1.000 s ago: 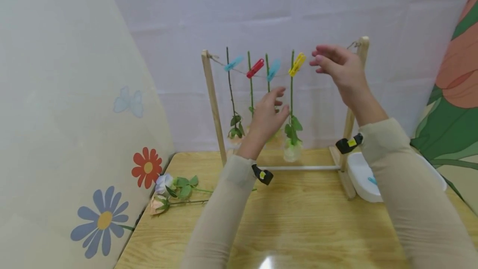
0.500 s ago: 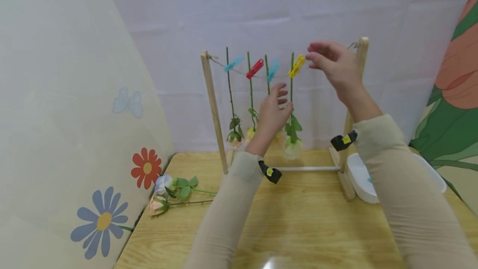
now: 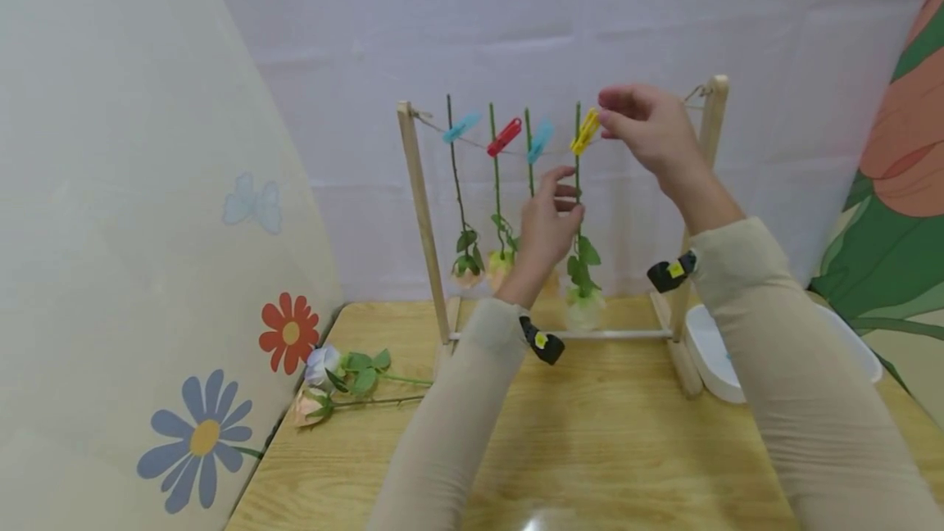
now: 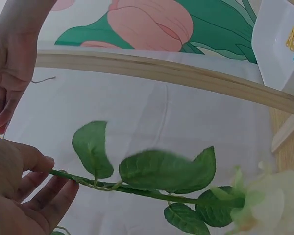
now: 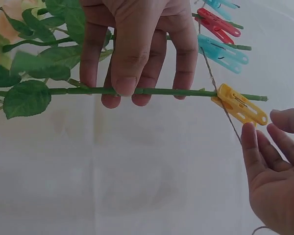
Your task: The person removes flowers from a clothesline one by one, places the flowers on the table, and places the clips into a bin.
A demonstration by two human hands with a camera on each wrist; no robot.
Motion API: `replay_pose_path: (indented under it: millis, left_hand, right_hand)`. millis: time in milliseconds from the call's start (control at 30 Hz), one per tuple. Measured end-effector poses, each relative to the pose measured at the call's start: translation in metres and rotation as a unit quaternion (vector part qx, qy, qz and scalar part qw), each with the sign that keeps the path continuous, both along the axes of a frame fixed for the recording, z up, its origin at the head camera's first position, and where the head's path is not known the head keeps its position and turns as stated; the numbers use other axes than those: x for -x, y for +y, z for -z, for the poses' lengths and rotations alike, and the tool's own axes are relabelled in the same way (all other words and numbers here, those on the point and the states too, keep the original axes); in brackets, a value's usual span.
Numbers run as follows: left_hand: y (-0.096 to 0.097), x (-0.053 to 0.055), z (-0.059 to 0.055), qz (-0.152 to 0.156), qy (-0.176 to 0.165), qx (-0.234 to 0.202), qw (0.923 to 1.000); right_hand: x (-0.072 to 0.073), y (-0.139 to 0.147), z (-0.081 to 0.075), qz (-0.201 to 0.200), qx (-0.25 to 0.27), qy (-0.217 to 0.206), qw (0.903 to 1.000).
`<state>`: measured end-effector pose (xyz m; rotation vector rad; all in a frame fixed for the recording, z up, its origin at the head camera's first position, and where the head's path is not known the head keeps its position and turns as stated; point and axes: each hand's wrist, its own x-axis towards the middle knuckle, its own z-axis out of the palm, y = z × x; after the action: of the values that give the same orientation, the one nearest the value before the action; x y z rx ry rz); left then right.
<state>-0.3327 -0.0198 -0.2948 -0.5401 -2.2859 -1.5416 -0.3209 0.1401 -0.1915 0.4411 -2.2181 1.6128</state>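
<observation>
A white rose [image 4: 274, 203] hangs head down from a twine line [image 5: 209, 68], its green stem clipped by a yellow clothespin [image 5: 241, 105]. My left hand [image 3: 549, 224] pinches that stem between thumb and fingers, below the clip and above the leaves. At the clothespin's free end is my right hand [image 3: 652, 133], its thumb and fingertips apart on either side, right at the plastic. Left of the white rose, more roses hang upside down from blue clothespins [image 3: 541, 142] and a red clothespin [image 3: 505, 137]; my left hand partly hides them in the head view.
The twine runs between the posts of a wooden frame [image 3: 424, 220] with a white bottom bar [image 3: 627, 334]. Two loose roses [image 3: 313, 406] lie on the table at left. A white tray [image 3: 711, 351] with spare clothespins [image 4: 292, 39] stands at right, partly behind my sleeve.
My left hand has moved right and up from beside the white rose onto its stem. My right hand has moved left to the yellow clothespin's end.
</observation>
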Motion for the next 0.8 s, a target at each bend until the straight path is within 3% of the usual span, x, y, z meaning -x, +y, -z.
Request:
replay_pose_path:
  millis: [433,800]
  left_hand:
    - [0.0012,-0.0023,0.0008,-0.002,0.020,-0.003,0.9998]
    - [-0.0007,-0.0045,0.0000,0.005,0.035,-0.013,0.9993]
  right_hand:
    - [0.0049,0.0004,0.0006,-0.025,0.015,-0.021,0.9994]
    - [0.0058,-0.0009,0.0034,-0.067,0.082,-0.025,0.9940]
